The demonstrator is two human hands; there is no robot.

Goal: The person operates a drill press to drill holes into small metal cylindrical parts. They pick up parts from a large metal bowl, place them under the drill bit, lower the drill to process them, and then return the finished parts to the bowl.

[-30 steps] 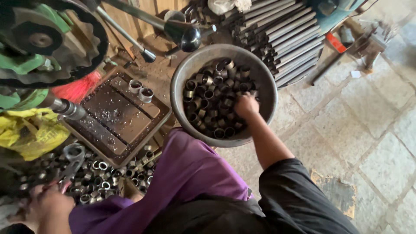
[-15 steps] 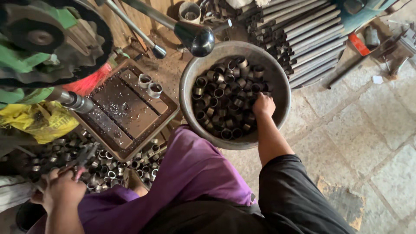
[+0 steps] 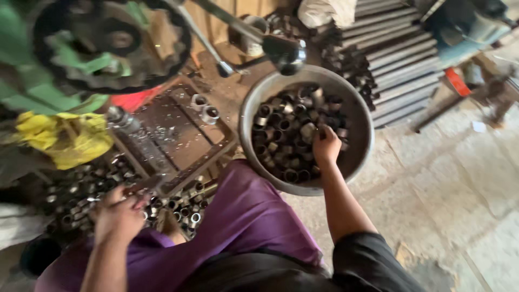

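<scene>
Stone floor (image 3: 459,178) unchanged; my right hand (image 3: 326,145) stays in the basin (image 3: 361,116), fingers closed on metal rings (image 3: 281,135); at eight o'clock, my left hand (image 3: 118,216) has risen, grip unclear.

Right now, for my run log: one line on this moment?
right hand: in basin of rings | left hand: on ring pile
</scene>
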